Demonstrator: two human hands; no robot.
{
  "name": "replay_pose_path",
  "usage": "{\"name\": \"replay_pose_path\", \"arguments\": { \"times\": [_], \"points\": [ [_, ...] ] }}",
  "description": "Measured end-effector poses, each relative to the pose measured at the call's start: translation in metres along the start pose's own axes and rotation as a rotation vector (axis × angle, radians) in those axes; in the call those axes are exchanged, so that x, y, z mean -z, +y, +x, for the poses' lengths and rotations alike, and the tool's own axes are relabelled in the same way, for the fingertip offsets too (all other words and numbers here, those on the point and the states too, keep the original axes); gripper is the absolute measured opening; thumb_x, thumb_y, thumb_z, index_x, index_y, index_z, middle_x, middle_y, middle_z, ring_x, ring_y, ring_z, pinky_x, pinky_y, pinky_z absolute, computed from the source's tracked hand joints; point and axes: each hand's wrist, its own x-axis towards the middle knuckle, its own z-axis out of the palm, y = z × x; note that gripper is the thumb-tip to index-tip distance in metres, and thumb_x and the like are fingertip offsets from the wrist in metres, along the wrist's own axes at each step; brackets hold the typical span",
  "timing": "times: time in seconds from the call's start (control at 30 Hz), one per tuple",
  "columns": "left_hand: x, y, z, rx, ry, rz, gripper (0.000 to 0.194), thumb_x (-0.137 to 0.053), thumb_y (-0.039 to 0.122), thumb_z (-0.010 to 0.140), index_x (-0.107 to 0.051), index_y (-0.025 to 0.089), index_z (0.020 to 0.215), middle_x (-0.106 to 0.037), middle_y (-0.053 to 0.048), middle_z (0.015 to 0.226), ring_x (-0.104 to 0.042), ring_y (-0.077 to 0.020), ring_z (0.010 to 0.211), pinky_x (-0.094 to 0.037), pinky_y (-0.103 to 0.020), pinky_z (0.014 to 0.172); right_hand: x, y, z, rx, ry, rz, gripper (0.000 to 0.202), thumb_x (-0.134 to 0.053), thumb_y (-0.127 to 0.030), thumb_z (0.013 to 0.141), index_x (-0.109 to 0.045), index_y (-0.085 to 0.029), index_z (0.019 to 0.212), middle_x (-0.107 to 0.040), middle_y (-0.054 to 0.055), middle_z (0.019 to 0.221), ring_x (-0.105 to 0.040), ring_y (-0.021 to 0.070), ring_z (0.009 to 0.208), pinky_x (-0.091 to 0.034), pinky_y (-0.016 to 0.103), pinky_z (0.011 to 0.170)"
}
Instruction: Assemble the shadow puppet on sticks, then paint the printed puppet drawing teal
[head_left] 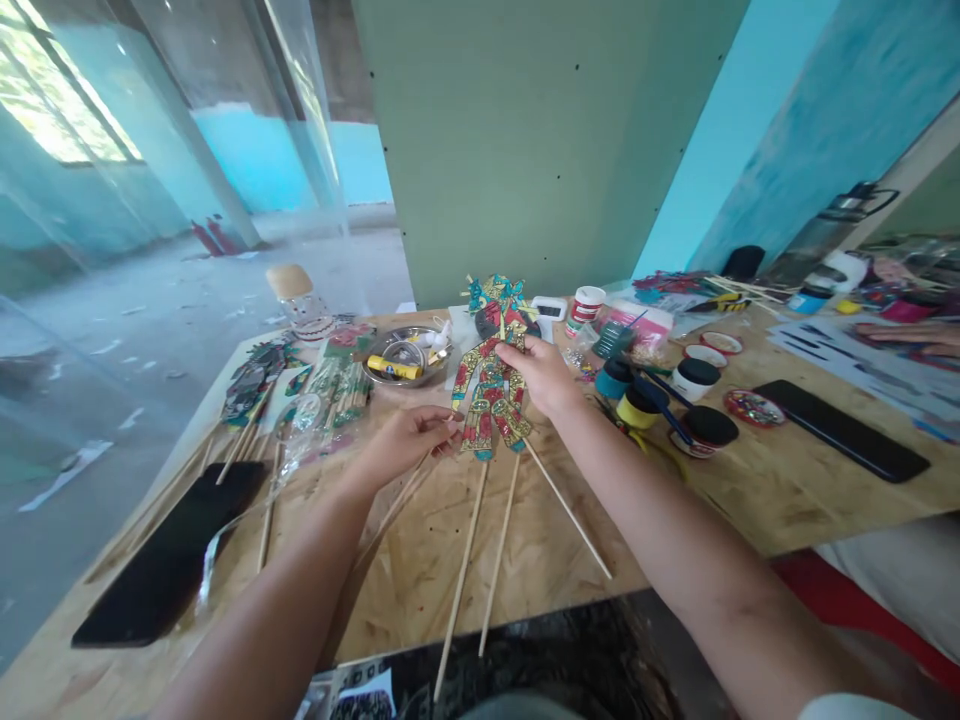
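A painted figure [491, 385] in red, yellow and teal is held over the wooden table [555, 570], between the hands. Its upper body is pinched between thumb and forefinger of the right hand [536, 372] and is partly covered by them. The fingers of the left hand [420, 438] are curled at the figure's side; whether anything is pinched there cannot be told. Thin sticks [469, 565] are seen below the figure, two reaching past the table edge.

In the metal bowl [409, 384], a yellow tube [397, 369] is laid among items too small to be named. Shiny bits are held in a shallow red dish [726, 405]. The contents of the yellow paint jar [641, 408] are hidden by its dark lid. Another person's hand [911, 336] is cut off at the right edge.
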Motion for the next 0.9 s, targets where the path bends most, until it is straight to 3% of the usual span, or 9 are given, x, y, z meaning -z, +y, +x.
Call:
{"name": "replay_pose_path", "arguments": {
  "times": [0.23, 0.4, 0.57, 0.73, 0.9],
  "points": [
    [-0.001, 0.001, -0.001, -0.029, -0.012, 0.028, 0.042, -0.063, 0.052, 0.084, -0.070, 0.017, 0.106, -0.073, -0.006, 0.086, -0.063, -0.0141, 0.072, -0.052, -0.029, 0.068, -0.001, -0.003, 0.000, 0.013, 0.025, 0.030, 0.031, -0.079, -0.044, 0.070, -0.072, -0.020, 0.087, -0.074, 0.003, 0.088, -0.066, 0.0229, 0.086, -0.050, 0.038, 0.082],
    [-0.008, -0.004, 0.001, -0.044, -0.052, 0.098, 0.039, -0.071, 0.048, 0.077, -0.073, 0.020, 0.104, -0.075, -0.006, 0.104, -0.065, -0.0199, 0.095, -0.050, -0.034, 0.089, -0.002, -0.003, 0.000, 0.024, 0.012, 0.084, 0.030, -0.079, -0.044, 0.070, -0.071, -0.021, 0.088, -0.074, 0.003, 0.089, -0.066, 0.0228, 0.087, -0.051, 0.039, 0.084],
    [-0.015, -0.012, 0.003, -0.005, -0.033, 0.133, 0.037, -0.067, 0.050, 0.078, -0.073, 0.017, 0.092, -0.074, -0.003, 0.086, -0.064, -0.0182, 0.079, -0.050, -0.030, 0.074, -0.005, -0.006, -0.002, 0.039, 0.008, 0.145, 0.030, -0.080, -0.043, 0.067, -0.071, -0.021, 0.085, -0.073, 0.002, 0.086, -0.066, 0.0219, 0.083, -0.052, 0.038, 0.083],
    [-0.024, -0.013, 0.003, -0.011, -0.014, 0.141, 0.035, -0.071, 0.042, 0.075, -0.070, 0.018, 0.100, -0.073, 0.000, 0.088, -0.062, -0.0155, 0.076, -0.046, -0.025, 0.067, -0.007, -0.011, -0.003, 0.066, 0.022, 0.201, 0.031, -0.080, -0.043, 0.068, -0.070, -0.022, 0.089, -0.074, 0.001, 0.092, -0.067, 0.0218, 0.089, -0.052, 0.038, 0.087],
    [-0.027, -0.013, -0.001, 0.037, -0.013, 0.175, 0.026, -0.069, 0.044, 0.075, -0.072, 0.018, 0.079, -0.063, 0.003, 0.061, -0.051, -0.0120, 0.055, -0.034, -0.023, 0.050, -0.007, -0.013, -0.002, 0.064, 0.039, 0.207, 0.035, -0.080, -0.047, 0.067, -0.069, -0.022, 0.090, -0.075, 0.003, 0.096, -0.067, 0.0245, 0.098, -0.051, 0.041, 0.092]
  ]
}}
